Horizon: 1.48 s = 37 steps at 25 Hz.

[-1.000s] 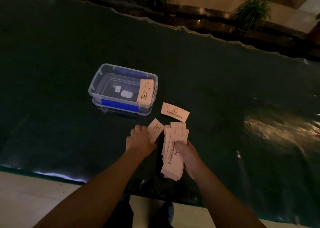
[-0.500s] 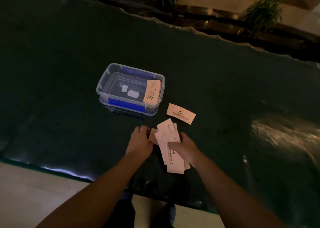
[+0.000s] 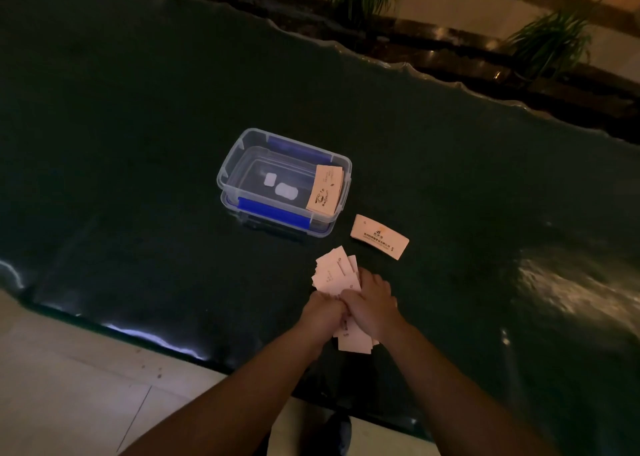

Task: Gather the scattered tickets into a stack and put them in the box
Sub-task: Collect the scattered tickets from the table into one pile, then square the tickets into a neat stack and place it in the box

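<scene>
Both hands have now closed together on the ticket stack (image 3: 337, 275) at lower center: left hand (image 3: 320, 313), right hand (image 3: 375, 305). One ticket (image 3: 379, 236) lies loose (right of box). The clear box (image 3: 242, 147) holds one leaning ticket (image 3: 325, 188).

- A wide table covered in dark green glossy sheeting (image 3: 138, 143), its far edge wavy.
- A clear plastic rectangular box with blue clips (image 3: 228, 175) sits near the middle.
- One pale orange paper ticket (image 3: 379, 236) lies flat just right of the box.

Both hands (image 3: 349, 308) clasp loose tickets (image 3: 335, 272) near the box (image 3: 282, 181).
</scene>
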Available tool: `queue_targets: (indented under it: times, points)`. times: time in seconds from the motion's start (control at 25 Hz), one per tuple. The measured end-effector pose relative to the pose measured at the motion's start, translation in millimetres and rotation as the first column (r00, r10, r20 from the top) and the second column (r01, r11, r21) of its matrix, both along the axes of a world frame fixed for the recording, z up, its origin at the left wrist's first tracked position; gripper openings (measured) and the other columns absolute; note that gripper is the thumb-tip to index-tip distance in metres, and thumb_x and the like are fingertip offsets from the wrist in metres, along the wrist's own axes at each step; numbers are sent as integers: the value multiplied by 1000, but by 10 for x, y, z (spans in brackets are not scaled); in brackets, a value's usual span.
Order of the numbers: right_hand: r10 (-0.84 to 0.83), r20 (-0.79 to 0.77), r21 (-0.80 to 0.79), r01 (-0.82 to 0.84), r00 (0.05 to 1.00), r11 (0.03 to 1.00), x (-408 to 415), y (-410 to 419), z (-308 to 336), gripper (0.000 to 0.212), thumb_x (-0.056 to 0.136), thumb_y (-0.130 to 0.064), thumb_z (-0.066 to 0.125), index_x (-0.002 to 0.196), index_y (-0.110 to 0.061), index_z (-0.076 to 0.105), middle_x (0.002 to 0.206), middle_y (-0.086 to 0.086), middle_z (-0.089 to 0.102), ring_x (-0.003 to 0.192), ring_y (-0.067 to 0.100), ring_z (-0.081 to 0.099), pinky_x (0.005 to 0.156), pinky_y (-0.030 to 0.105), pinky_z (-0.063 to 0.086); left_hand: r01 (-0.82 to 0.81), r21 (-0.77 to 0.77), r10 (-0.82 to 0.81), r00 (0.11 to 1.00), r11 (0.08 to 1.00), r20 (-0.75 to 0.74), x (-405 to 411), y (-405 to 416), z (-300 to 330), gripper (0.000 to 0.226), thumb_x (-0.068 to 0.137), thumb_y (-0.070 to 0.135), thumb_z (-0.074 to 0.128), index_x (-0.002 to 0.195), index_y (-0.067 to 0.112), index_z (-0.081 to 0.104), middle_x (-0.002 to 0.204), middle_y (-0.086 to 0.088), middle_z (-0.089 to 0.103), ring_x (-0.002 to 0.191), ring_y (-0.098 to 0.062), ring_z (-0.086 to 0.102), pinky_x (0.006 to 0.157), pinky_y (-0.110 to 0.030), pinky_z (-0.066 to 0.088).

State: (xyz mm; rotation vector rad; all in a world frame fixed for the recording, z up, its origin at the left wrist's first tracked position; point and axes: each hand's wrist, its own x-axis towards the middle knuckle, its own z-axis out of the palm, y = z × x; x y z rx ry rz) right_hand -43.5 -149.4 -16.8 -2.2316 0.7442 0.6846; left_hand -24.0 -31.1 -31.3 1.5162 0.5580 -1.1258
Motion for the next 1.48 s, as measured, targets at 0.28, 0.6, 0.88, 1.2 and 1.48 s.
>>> queue_targets:
  times: [0.28, 0.6, 0.88, 1.2, 1.48]
  points:
    - [-246, -88, 207, 260, 965, 943, -46, 32, -19, 93, 78, -55, 55, 163, -27, 30, 154, 11, 47, 132, 30, 54, 111, 55, 47, 133, 23, -133, 990, 991, 44, 105, 14, 73, 56, 90, 4, 59, 143, 19, 47, 136, -7, 62, 120, -26, 62, 103, -47, 53]
    - [-474, -91, 514, 448, 876, 731, -247, 180, -13, 72, 96, -10, 58, 159, -27, 30, 147, 7, 58, 119, 26, 66, 99, 49, 58, 189, -28, -187, 980, 982, 68, 118, 139, -63, 113, 53, 7, 62, 158, 34, 31, 142, -6, 55, 122, -28, 61, 102, -55, 54]
    - [-564, -128, 643, 501, 816, 579, -284, 197, -40, 65, 91, -11, 69, 152, -27, 52, 136, 7, 72, 117, 28, 74, 100, 53, 60, 231, -114, -227, 973, 966, 47, 262, 427, 144, 85, 74, 10, 74, 153, 17, 42, 130, -10, 69, 116, -29, 69, 104, -54, 54]
    - [-475, 103, 653, 300, 874, 695, -160, 41, 226, 75, 89, 11, 68, 144, -33, 44, 137, -5, 64, 130, 18, 60, 92, 34, 59, 435, -50, -392, 851, 899, 348, 528, 366, 354, 84, 72, 5, 83, 142, 32, 45, 138, 0, 64, 132, -24, 59, 110, -56, 49]
    - [-391, 247, 598, 178, 887, 781, -63, -283, 359, 83, 86, 1, 73, 157, -30, 44, 141, -5, 65, 129, 16, 64, 98, 38, 59, 348, -151, -247, 854, 925, 457, 608, 67, 349, 87, 67, 0, 86, 140, 35, 53, 131, 6, 69, 127, -20, 63, 103, -53, 55]
